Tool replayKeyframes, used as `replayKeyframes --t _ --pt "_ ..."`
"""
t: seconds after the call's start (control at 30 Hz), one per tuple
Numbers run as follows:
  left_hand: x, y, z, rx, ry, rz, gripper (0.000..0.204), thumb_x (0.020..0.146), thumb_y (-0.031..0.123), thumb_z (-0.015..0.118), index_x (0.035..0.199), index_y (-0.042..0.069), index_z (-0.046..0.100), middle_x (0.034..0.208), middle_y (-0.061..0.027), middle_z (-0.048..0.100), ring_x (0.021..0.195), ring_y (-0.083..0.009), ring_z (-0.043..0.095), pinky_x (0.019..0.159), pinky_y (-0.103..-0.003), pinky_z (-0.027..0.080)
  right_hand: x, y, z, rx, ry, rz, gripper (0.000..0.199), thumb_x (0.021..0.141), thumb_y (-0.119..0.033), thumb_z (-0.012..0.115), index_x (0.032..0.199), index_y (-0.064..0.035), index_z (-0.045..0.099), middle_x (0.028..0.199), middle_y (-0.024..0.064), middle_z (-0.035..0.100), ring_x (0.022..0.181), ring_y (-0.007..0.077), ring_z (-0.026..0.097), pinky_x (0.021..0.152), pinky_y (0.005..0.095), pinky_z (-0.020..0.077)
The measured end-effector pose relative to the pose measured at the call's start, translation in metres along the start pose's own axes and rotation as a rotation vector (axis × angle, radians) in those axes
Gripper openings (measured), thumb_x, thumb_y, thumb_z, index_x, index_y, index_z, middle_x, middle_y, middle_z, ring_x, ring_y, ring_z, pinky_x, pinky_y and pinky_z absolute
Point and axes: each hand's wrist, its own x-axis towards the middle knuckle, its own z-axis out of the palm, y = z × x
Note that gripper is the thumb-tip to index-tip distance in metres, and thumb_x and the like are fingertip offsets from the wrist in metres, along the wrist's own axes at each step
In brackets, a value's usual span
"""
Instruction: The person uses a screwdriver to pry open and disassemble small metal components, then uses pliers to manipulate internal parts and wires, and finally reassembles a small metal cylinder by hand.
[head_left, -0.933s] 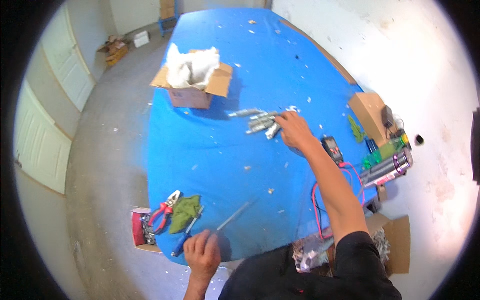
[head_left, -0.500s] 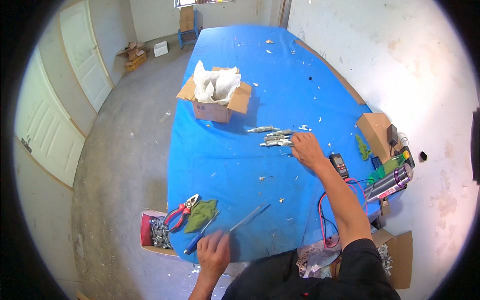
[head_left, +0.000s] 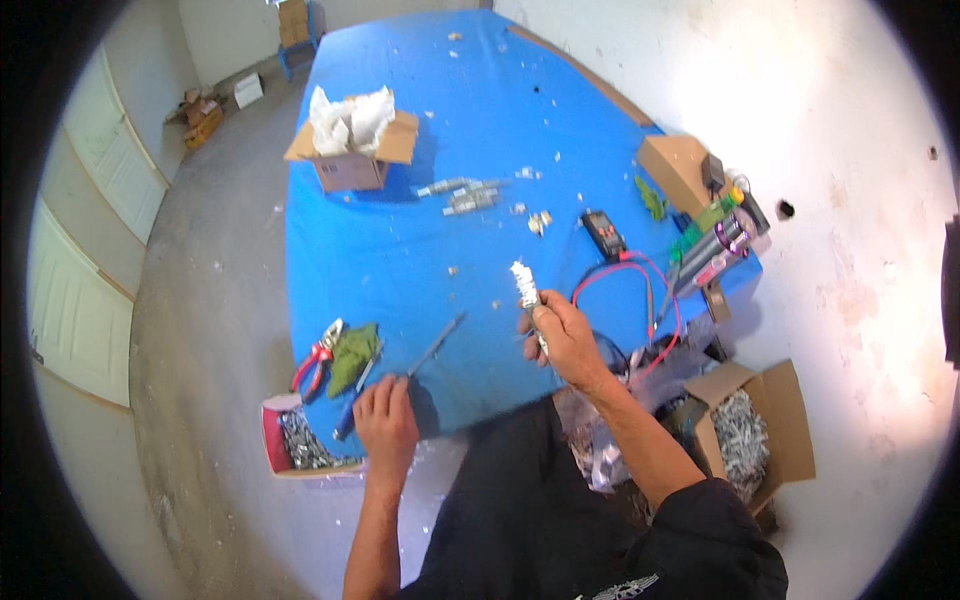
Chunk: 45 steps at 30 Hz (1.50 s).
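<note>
My right hand (head_left: 565,338), lifted above the near part of the blue table, is closed around a slim grey piece with a ragged white end (head_left: 524,283). At the table's front edge my left hand (head_left: 388,412) has its fingers curled around the near end of a thin metal rod (head_left: 437,343). Whatever handle the rod has is hidden. Just left of that hand lies a screwdriver with a blue handle (head_left: 346,416), partly covered by the fingers. Several slim grey metal cylinders (head_left: 470,197) lie grouped farther out on the table.
Red-handled pliers (head_left: 316,362) and a green cloth (head_left: 353,356) lie left. A multimeter (head_left: 603,235), bottles and a flask (head_left: 715,250) are at right. An open carton (head_left: 352,174) stands farther off. Boxes of metal parts (head_left: 308,440) and whitish scraps (head_left: 742,440) flank the table's near end.
My right hand has come back from the grey cylinders toward me, carrying the piece with the white end. The view has shifted to the right. My left hand stays by the rod.
</note>
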Motion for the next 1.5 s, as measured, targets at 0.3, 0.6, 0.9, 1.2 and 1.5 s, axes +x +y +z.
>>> replayKeyframes --t 0.3,0.6,0.9,1.2,1.5 --pt "0.008 0.04 -0.064 -0.281 -0.171 0.002 0.052 0.082 0.007 0.08 0.131 0.005 0.064 0.14 -0.0167 0.061 0.123 -0.0374 0.059 0.103 -0.047 0.048 -0.112 0.016 0.042 0.095 -0.271 0.175 0.029 0.106 -0.017 0.048 0.124 0.0041 0.057 0.089 0.0045 0.063 0.065 0.008 0.055 0.061 0.0258 0.0466" --pt "-0.007 0.068 -0.095 -0.808 -0.611 -0.183 0.037 0.089 0.006 0.076 0.124 0.0 0.067 0.117 -0.0157 0.07 0.095 -0.0244 0.07 0.082 -0.033 0.057 -0.15 0.051 0.051 -0.257 -0.405 -0.134 0.027 0.096 -0.014 0.067 0.118 0.001 0.062 0.092 0.0231 0.068 0.084 0.0404 0.069 0.072 0.0458 0.0512" --pt "-0.044 0.064 -0.089 -1.165 -0.686 -0.638 0.022 0.091 0.001 0.076 0.112 -0.003 0.071 0.1 -0.0062 0.073 0.09 -0.0114 0.069 0.08 -0.026 0.057 -0.166 0.07 0.047 -0.286 -0.399 -0.194 0.03 0.092 -0.015 0.073 0.118 0.001 0.066 0.101 0.0234 0.071 0.094 0.0434 0.068 0.078 0.0458 0.0531" --pt "-0.028 0.059 -0.112 -0.868 -0.721 -0.32 0.023 0.09 0.006 0.08 0.109 -0.004 0.073 0.095 -0.0095 0.077 0.083 -0.0136 0.073 0.072 -0.027 0.059 -0.173 0.06 0.043 -0.344 -0.448 -0.256 0.03 0.093 -0.016 0.071 0.118 -0.0004 0.065 0.101 0.0228 0.07 0.093 0.0433 0.068 0.078 0.0477 0.0532" --pt "-0.03 0.074 -0.114 -0.938 -0.867 -0.442 0.019 0.085 0.005 0.08 0.102 0.0 0.077 0.081 -0.0077 0.075 0.071 -0.0135 0.072 0.065 -0.027 0.055 -0.176 0.052 0.024 -0.375 -0.7 -0.079 0.027 0.094 -0.019 0.069 0.114 -0.0013 0.066 0.091 0.0244 0.069 0.088 0.0436 0.068 0.074 0.0501 0.0514"
